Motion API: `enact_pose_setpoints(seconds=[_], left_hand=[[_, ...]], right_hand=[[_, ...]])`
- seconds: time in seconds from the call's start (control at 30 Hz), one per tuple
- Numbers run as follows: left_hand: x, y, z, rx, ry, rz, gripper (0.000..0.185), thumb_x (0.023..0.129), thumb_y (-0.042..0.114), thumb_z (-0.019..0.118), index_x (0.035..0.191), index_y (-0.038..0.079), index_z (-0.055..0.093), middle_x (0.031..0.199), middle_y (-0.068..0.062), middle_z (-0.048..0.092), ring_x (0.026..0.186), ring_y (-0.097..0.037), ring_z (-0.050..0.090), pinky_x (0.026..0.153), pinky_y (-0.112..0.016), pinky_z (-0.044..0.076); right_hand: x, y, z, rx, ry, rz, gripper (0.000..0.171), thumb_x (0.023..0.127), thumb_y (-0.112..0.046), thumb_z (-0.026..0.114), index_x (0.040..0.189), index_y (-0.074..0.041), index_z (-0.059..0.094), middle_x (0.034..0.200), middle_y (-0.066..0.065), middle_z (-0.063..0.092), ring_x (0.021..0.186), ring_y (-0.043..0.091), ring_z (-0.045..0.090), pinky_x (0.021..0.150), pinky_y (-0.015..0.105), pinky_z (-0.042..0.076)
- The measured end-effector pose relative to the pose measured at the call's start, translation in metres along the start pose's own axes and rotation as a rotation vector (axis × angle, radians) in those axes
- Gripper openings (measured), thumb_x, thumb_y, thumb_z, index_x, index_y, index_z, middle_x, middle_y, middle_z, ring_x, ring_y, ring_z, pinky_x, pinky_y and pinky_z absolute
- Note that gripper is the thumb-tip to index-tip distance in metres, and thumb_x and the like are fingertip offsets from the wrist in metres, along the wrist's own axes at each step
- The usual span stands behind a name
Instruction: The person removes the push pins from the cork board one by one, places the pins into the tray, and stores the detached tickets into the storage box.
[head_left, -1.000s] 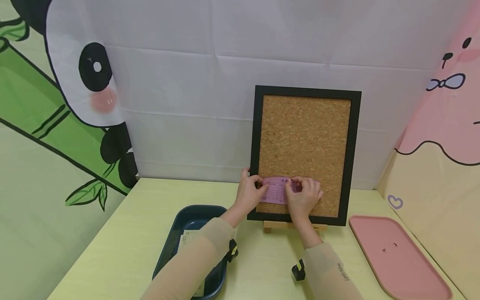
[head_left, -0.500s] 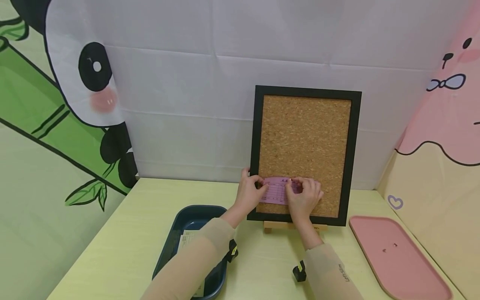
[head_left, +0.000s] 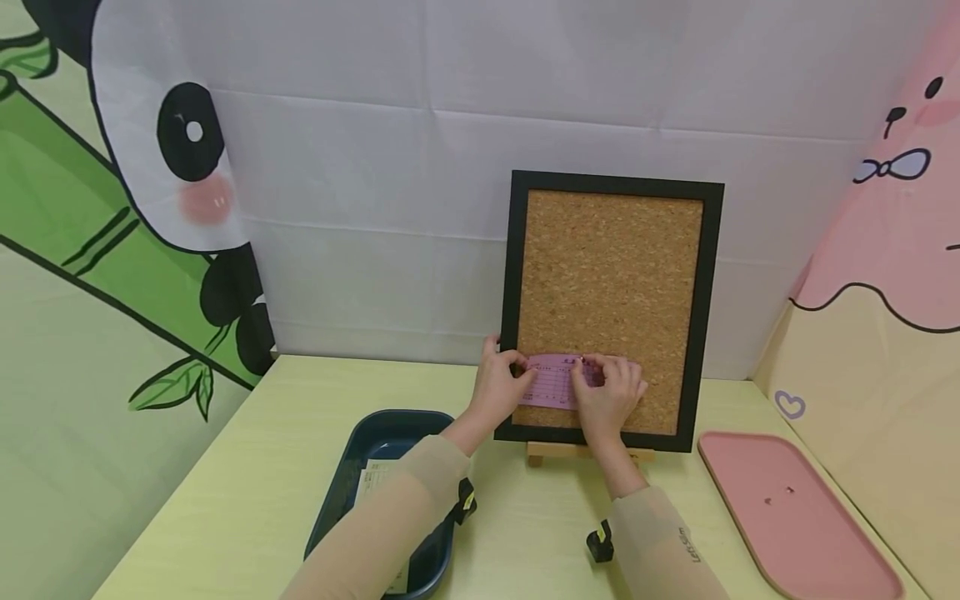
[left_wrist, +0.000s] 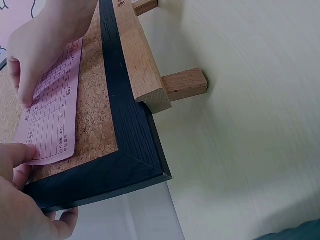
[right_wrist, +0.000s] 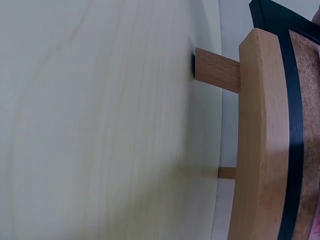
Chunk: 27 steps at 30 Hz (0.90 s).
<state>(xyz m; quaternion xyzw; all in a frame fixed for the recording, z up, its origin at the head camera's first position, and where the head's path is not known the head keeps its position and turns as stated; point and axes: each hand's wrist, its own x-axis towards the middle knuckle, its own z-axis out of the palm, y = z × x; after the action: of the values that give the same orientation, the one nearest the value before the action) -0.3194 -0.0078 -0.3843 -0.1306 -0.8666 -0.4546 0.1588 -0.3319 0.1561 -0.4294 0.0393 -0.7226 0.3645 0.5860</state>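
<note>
A pink printed paper slip (head_left: 551,385) lies against the lower part of a black-framed cork board (head_left: 611,275). My left hand (head_left: 498,383) pinches the slip's left end between thumb and index finger, and its other fingers reach behind the frame's edge, as the left wrist view shows of that hand (left_wrist: 20,200). At the slip's upper middle, my right hand (head_left: 609,398) presses thumb and index fingertips together on a small pin, mostly hidden by them. The right hand covers the slip's right part. In the right wrist view, only the board's lower edge and wooden easel ledge (right_wrist: 260,135) show well.
The board leans on a small wooden easel (head_left: 558,450) on a pale table (head_left: 300,392). A dark blue basin (head_left: 397,422) holding printed papers sits under my left forearm. To the right lies a pink tray (head_left: 795,517) with two tiny items (head_left: 790,490). White cloth hangs behind.
Both hands stay in place on the slip. My right wrist has shifted very slightly to the right.
</note>
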Motion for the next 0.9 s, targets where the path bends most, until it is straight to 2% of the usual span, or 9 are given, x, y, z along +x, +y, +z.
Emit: enact_pose_setpoints(seconds=[0.43, 0.7, 0.9], left_hand=[[-0.002, 0.003, -0.003, -0.032, -0.007, -0.021, 0.014, 0.086, 0.019, 0.070, 0.082, 0.006, 0.068, 0.144, -0.019, 0.031, 0.130, -0.038, 0.040, 0.103, -0.045, 0.038], [-0.004, 0.006, -0.010, -0.056, 0.021, -0.001, 0.013, 0.084, 0.018, 0.072, 0.079, 0.006, 0.068, 0.142, -0.019, 0.034, 0.125, -0.035, 0.040, 0.101, -0.045, 0.040], [-0.008, 0.007, -0.019, -0.068, 0.058, -0.006, 0.012, 0.084, 0.018, 0.072, 0.080, 0.008, 0.067, 0.135, -0.018, 0.040, 0.121, -0.032, 0.043, 0.096, -0.044, 0.044]], right_hand=[[0.002, 0.000, -0.006, 0.093, -0.005, 0.003, 0.014, 0.075, -0.012, 0.075, 0.079, 0.000, 0.069, 0.078, 0.013, 0.060, 0.080, 0.032, 0.049, 0.076, 0.046, 0.027], [0.008, -0.001, -0.015, 0.145, -0.003, -0.016, 0.013, 0.075, -0.008, 0.076, 0.080, 0.001, 0.068, 0.078, 0.014, 0.060, 0.077, 0.031, 0.047, 0.077, 0.032, 0.026], [0.019, -0.006, -0.027, 0.195, -0.017, -0.056, 0.010, 0.075, -0.005, 0.074, 0.080, 0.001, 0.068, 0.078, 0.014, 0.059, 0.075, 0.030, 0.045, 0.078, 0.031, 0.024]])
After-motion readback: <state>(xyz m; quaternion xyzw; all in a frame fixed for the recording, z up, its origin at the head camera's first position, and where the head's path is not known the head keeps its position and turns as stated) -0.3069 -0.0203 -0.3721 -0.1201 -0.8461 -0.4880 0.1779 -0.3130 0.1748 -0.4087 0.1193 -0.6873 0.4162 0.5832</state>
